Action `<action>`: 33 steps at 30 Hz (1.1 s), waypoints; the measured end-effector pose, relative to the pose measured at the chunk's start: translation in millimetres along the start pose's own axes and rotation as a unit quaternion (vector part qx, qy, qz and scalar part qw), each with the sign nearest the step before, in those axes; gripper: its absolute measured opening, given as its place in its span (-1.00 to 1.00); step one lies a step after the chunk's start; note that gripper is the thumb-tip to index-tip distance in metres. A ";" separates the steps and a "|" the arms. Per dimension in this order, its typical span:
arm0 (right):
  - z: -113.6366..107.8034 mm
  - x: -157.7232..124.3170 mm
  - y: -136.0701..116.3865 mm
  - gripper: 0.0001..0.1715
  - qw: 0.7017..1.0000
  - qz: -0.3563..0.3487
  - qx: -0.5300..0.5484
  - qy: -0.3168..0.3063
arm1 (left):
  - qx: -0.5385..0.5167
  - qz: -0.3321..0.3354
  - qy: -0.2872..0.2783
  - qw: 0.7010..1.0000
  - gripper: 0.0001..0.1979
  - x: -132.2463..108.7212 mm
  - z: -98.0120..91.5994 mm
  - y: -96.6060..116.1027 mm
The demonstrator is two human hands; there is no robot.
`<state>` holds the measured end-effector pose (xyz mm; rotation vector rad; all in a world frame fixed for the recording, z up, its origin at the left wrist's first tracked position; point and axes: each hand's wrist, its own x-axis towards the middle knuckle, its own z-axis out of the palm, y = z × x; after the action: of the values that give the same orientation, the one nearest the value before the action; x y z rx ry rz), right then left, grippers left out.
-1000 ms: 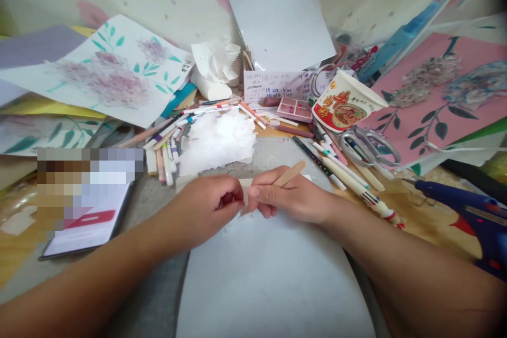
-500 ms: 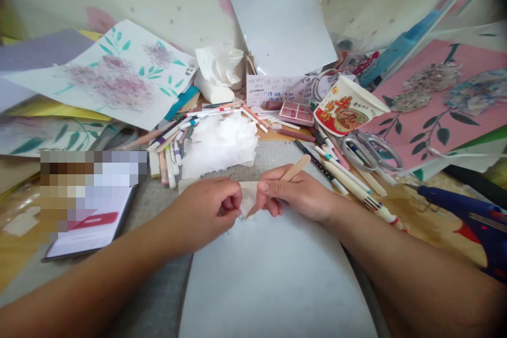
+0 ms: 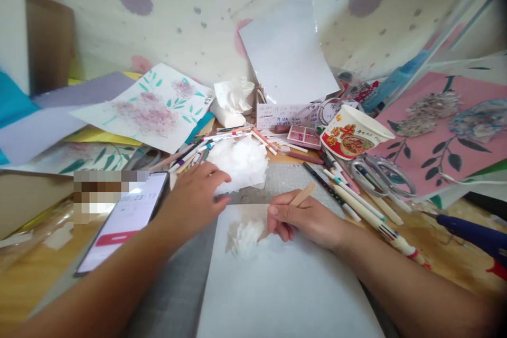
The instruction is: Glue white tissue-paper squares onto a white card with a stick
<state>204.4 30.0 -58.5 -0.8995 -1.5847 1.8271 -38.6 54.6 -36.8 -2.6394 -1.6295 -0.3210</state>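
My right hand (image 3: pixel 303 219) is closed around a wooden craft stick (image 3: pixel 303 194), its lower tip down at a tuft of crumpled white paper (image 3: pixel 246 237). That tuft sits near the top of a large white sheet (image 3: pixel 277 290). Beyond the sheet's left edge, my left hand (image 3: pixel 198 190) is open, fingers and thumb apart with nothing between them. Its fingertips are close to a pile of thin white paper pieces (image 3: pixel 241 161); whether they touch it I cannot tell.
Left of my forearm lies a phone (image 3: pixel 127 222). Markers (image 3: pixel 352 195), scissors (image 3: pixel 382 177), a paper cup (image 3: pixel 354 132) and a blue glue gun (image 3: pixel 473 233) stand or lie to the right. Behind are a pink paint palette (image 3: pixel 304 136), tissues (image 3: pixel 229 105) and a floral picture (image 3: pixel 150 108).
My left hand has left the paper tuft, opening as it went up and left towards the pile. The right hand keeps the craft stick at the tuft. The view has tilted upward.
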 end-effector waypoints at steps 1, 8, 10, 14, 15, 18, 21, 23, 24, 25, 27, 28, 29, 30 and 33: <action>0.2 0.0 -0.4 -0.47 1.000 0.001 -0.002 0.001 | 0.016 0.002 0.006 1.000 -0.76 0.5 2.6 4.1; 0.7 0.5 -1.0 -0.47 1.000 0.000 -0.013 -0.003 | 0.046 0.002 0.022 0.999 -0.82 7.5 4.0 12.1; 0.7 0.4 -1.1 -0.47 1.000 0.001 -0.011 -0.003 | 0.033 0.005 0.019 0.999 -0.79 8.0 -0.3 11.6; 0.1 0.3 -1.9 -0.48 1.000 -0.001 -0.005 -0.011 | -0.117 -0.033 0.025 0.992 -0.84 3.3 -10.8 13.3; -0.4 0.4 -1.9 -0.49 1.000 -0.003 -0.005 -0.012 | -0.181 -0.054 0.019 0.982 -0.85 1.1 -12.8 13.9; -2.1 0.4 -0.9 -0.51 1.000 -0.007 0.007 -0.011 | -0.350 -0.105 -0.046 0.930 -0.80 -5.9 -15.0 15.2; -3.6 -0.9 -0.7 -0.52 0.999 -0.019 0.041 -0.002 | -0.412 -0.124 -0.115 0.895 -0.75 -10.9 -12.5 15.9; -4.0 -3.3 -3.4 -0.56 0.996 -0.050 0.066 0.026 | -0.414 -0.125 -0.139 0.891 -0.74 -12.4 -10.9 17.2; -4.0 -5.2 -5.8 -0.59 0.993 -0.077 0.075 0.050 | -0.415 -0.124 -0.146 0.889 -0.74 -12.8 -10.7 18.3; -3.9 -7.4 -8.7 -0.61 0.987 -0.113 0.082 0.078 | -0.418 -0.123 -0.155 0.887 -0.75 -13.1 -11.0 19.7; -3.2 -12.8 -15.3 -0.65 0.971 -0.191 0.084 0.121 | -0.429 -0.121 -0.169 0.879 -0.75 -13.8 -13.1 23.2; -2.6 -15.9 -18.5 -0.67 0.964 -0.219 0.076 0.130 | -0.437 -0.120 -0.178 0.874 -0.75 -14.4 -14.8 25.1; -1.8 -19.0 -21.6 -0.68 0.961 -0.236 0.062 0.129 | -0.445 -0.119 -0.187 0.867 -0.75 -15.1 -16.7 27.1; -0.8 -22.0 -24.6 -0.69 0.962 -0.243 0.042 0.121 | -0.455 -0.117 -0.200 0.860 -0.75 -15.9 -18.8 29.1; 3.6 -29.8 -33.5 -0.71 0.971 -0.218 -0.046 0.085 | -0.477 -0.115 -0.254 0.834 -0.78 -18.3 -25.3 34.6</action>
<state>219.5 9.8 -21.3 -0.6587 -1.6153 1.3460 -19.9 19.5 -12.4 -3.4394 -2.4694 -0.6150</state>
